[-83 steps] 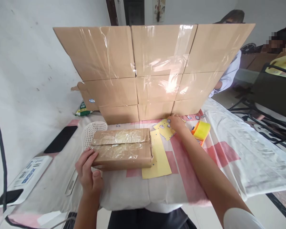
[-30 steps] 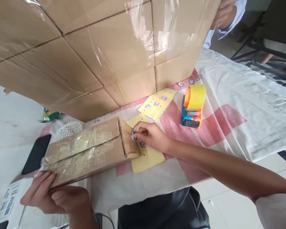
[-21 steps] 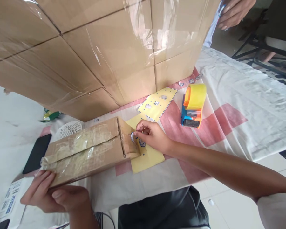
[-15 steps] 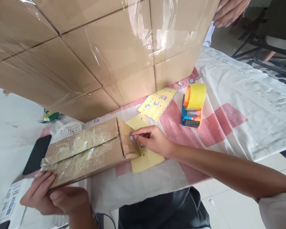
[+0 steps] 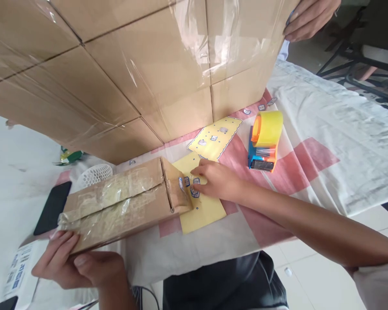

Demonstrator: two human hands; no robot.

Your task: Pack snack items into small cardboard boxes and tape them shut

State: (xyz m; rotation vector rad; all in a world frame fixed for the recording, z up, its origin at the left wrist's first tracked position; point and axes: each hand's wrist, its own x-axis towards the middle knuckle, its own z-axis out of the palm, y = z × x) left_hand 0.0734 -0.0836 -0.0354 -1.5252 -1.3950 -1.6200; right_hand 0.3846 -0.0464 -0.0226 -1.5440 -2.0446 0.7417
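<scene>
The right hand (image 5: pixel 218 180) lies low over the yellow sticker sheet (image 5: pixel 202 206), fingers together and curled down onto a small sticker (image 5: pixel 196 181) just beside the end of the taped cardboard box (image 5: pixel 123 202). Whether the fingertips actually pinch that sticker or only press on it I cannot tell. One sticker (image 5: pixel 181 184) already sits on the end face of the box. The left hand (image 5: pixel 79 269) is clamped on the box's near corner, thumb on top and fingers under, holding that end raised off the desk (image 5: pixel 310 129) while the far end rests on the sheet.

The likeliest trouble is the backing sheet lifting with the sticker: only the box's end weighs on it, so an upward pull may drag the whole sheet. A sticker peeled by one corner may also curl and stick to itself or to a finger. The box is gripped at one corner only, and its glossy tape looks slippery, so a push against the end face could swing or slide it. A second sticker sheet (image 5: pixel 215 138) and a tape dispenser (image 5: pixel 264 140) lie near the right forearm and could be knocked by a wide sweep. Behind stands a wall of stacked cartons (image 5: pixel 132 69); another person's hand (image 5: pixel 310 17) grips its top right edge, and any nudge there could tilt it forward.
</scene>
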